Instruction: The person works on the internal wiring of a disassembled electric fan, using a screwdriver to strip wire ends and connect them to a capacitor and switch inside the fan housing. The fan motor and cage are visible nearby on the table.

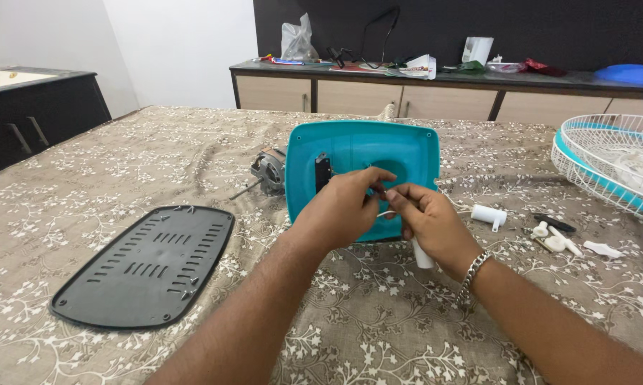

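A teal plastic fan base shell (pixel 364 167) stands on a brown tablecloth (pixel 407 321) patterned with white leafy vines, beside a black slotted base plate (pixel 147 265), a grey metal motor (pixel 268 171), small white plastic parts (pixel 560 241) and a white-and-teal wire fan guard (pixel 610 167).

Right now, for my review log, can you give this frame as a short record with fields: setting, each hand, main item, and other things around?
setting: patterned cloth-covered table, sideboard behind
left hand: at the middle of the teal fan base housing, fingertips pinching a small dark part
right hand: meets the left at that part, a white cylinder tucked under the palm; bracelet on wrist
housing: upright, hollow side toward camera
left of it: motor with shaft, black vented base plate lying flat
right of it: white capacitor-like piece, small white knobs, fan grille
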